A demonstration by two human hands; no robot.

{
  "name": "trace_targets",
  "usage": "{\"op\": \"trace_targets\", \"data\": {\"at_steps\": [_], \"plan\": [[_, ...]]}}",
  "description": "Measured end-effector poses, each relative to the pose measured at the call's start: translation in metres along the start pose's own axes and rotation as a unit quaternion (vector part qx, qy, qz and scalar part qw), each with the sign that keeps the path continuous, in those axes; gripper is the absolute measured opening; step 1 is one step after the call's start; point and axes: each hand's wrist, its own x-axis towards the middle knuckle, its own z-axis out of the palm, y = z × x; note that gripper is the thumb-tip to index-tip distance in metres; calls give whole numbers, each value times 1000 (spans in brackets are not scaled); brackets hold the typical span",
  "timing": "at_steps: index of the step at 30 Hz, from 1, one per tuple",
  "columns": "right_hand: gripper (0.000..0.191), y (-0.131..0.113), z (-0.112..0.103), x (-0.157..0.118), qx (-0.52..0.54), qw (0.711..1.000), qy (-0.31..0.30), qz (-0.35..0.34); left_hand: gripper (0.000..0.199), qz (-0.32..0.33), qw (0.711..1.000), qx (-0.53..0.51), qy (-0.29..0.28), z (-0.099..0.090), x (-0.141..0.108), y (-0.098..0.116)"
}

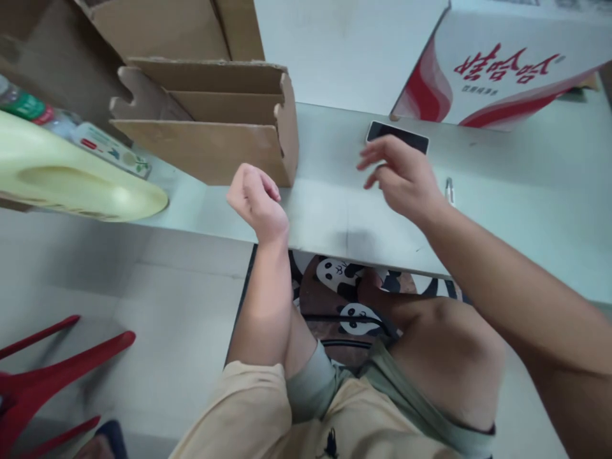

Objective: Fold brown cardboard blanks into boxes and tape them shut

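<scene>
My left hand (257, 201) is raised just in front of an open cardboard box (191, 143), its fingers curled in; whether anything is inside the curl is hidden. Over the pale table (329, 197), my right hand (399, 175) hovers with fingers apart and slightly bent, holding nothing. A dark phone-like device (396, 135) lies just behind the right hand, partly covered by it. Beside the right wrist is a small metallic object (450, 190), perhaps a nail clipper.
A white and red carton (497, 76) stands at the back right. At the left are a pale yellow rounded object (86, 172), a bottle (29, 107) and a small printed carton (112, 150). Red stool legs (71, 370) show at lower left; a panda-patterned mat (335, 290) lies below the table.
</scene>
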Motion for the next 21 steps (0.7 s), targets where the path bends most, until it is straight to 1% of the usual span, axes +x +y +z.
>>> {"op": "trace_targets", "data": {"at_steps": [2,3,4,5,6,7,9,11,13,15,16,17,18,19,21], "plan": [[40,-28,24,18,-9,997,-8,-82,53,2,999,-3,39,-7,7,0],[49,-42,35,27,-20,994,-13,-106,53,6,998,-7,56,-9,10,0],[57,-55,45,35,-35,992,-21,-118,51,11,998,-12,68,-12,13,-1],[60,-65,54,44,-52,991,-29,-119,50,16,997,-17,78,-14,15,-2],[59,-74,61,52,-71,990,-38,-113,49,20,996,-22,86,-15,17,-2],[52,-81,67,59,-88,990,-45,-103,48,22,995,-28,93,-17,18,-2],[31,-86,73,69,-110,989,-45,-85,45,25,994,-39,101,-20,21,-1],[18,-81,72,72,-111,991,-19,-77,45,38,992,-41,115,-24,24,0],[14,-69,63,65,-94,992,28,-76,46,69,987,-27,145,-28,29,1],[13,-51,49,46,-58,991,84,-85,45,107,978,-3,179,-32,34,0],[13,-40,40,33,-32,989,113,-93,44,119,976,11,183,-34,36,-2],[14,-30,32,19,-5,984,140,-107,42,125,976,18,175,-35,37,-4],[13,-19,23,3,20,979,163,-121,39,122,981,19,148,-36,37,-5],[14,-9,16,-13,33,975,178,-130,37,112,988,13,105,-35,36,-7],[18,7,2,-42,34,961,224,-160,35,85,996,-16,-13,-28,30,-10]]}}
